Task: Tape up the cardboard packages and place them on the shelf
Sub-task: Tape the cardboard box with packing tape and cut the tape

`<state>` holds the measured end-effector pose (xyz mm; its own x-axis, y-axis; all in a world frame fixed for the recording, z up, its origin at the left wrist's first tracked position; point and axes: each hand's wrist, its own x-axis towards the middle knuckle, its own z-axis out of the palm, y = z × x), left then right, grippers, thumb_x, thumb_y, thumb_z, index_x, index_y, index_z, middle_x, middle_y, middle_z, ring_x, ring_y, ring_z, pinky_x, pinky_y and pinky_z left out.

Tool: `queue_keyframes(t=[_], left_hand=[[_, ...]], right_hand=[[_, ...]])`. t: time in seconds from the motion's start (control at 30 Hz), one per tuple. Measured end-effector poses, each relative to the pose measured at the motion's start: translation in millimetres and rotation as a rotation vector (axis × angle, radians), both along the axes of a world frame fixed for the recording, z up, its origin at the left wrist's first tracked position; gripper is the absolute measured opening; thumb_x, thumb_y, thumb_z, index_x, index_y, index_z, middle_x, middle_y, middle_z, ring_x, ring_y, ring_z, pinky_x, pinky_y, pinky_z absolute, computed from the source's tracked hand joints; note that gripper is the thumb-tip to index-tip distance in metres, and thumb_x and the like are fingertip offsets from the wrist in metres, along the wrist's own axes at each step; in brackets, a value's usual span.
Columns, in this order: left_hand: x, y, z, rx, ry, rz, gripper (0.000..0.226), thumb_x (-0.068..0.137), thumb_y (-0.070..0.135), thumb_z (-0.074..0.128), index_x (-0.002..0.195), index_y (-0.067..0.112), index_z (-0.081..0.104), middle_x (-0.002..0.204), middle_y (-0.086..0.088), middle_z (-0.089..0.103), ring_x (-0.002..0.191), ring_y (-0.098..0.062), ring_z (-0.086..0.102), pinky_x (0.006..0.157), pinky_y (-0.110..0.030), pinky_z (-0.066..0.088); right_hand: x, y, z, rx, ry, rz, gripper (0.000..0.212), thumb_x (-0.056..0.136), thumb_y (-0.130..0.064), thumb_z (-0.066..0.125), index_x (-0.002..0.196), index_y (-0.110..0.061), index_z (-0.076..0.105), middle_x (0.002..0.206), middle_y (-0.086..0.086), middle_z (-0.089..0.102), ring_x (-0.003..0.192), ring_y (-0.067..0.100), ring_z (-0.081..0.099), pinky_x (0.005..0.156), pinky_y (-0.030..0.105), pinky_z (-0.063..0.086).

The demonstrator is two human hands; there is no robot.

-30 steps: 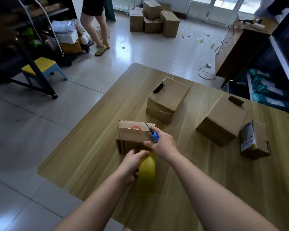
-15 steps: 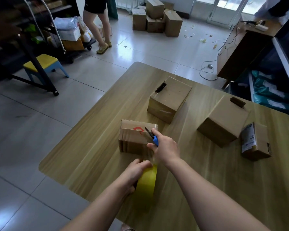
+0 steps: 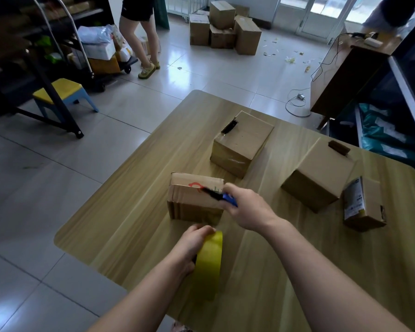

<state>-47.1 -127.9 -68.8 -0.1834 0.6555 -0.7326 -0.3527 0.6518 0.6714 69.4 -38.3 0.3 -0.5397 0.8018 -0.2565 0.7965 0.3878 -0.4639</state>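
A small cardboard box (image 3: pixel 192 200) with a red mark on top sits near the front of the wooden table (image 3: pixel 134 207). My left hand (image 3: pixel 189 248) grips a yellow tape roll (image 3: pixel 209 262), held just in front of the box; the tape seems stretched to the box's near side. My right hand (image 3: pixel 247 209) holds blue-handled scissors (image 3: pixel 222 195), their dark blades lying over the box's top right edge. Three more cardboard boxes stand further back: one in the middle (image 3: pixel 242 144), one to the right (image 3: pixel 319 173), and a labelled one (image 3: pixel 363 204) at the far right.
A person (image 3: pixel 139 32) stands by a loaded trolley (image 3: pixel 101 53) at the back left. A yellow and blue stool (image 3: pixel 62 94) and dark shelf frame (image 3: pixel 15 56) are on the left. Stacked cartons (image 3: pixel 225 27) sit on the far floor. A wooden desk (image 3: pixel 345 75) stands at the right.
My left hand has drawn the tape roll back from the box toward me. My right hand has turned the scissors so the blades lie across the box's top edge.
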Motion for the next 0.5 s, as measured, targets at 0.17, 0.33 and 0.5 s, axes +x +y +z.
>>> queue_keyframes(t=[0.17, 0.33, 0.5], left_hand=[[-3, 0, -1, -0.013, -0.007, -0.015, 0.023, 0.089, 0.017, 0.062, 0.111, 0.011, 0.057, 0.077, -0.011, 0.06, 0.062, -0.02, 0.056, 0.052, -0.022, 0.042], [-4, -1, -2, -0.019, -0.016, -0.033, 0.033, 0.089, 0.021, 0.063, 0.119, 0.012, 0.054, 0.084, -0.013, 0.061, 0.069, -0.022, 0.059, 0.056, -0.025, 0.045], [-5, 0, -4, -0.027, -0.026, -0.033, 0.037, 0.088, 0.023, 0.065, 0.121, 0.013, 0.053, 0.089, -0.015, 0.062, 0.074, -0.025, 0.06, 0.061, -0.028, 0.047]], right_hand=[[6, -6, -1, 0.196, -0.337, 0.231, 0.019, 0.099, -0.036, 0.049, 0.116, -0.032, 0.059, 0.102, -0.001, 0.066, 0.091, 0.022, 0.062, 0.064, 0.029, 0.039], [4, -8, -14, 0.223, -0.388, 0.216, 0.021, 0.099, -0.03, 0.051, 0.116, -0.033, 0.062, 0.099, -0.001, 0.066, 0.087, 0.021, 0.062, 0.062, 0.029, 0.038], [-1, -10, -20, 0.213, -0.421, 0.174, 0.021, 0.098, -0.027, 0.052, 0.115, -0.031, 0.063, 0.1, -0.001, 0.065, 0.085, 0.021, 0.059, 0.062, 0.03, 0.039]])
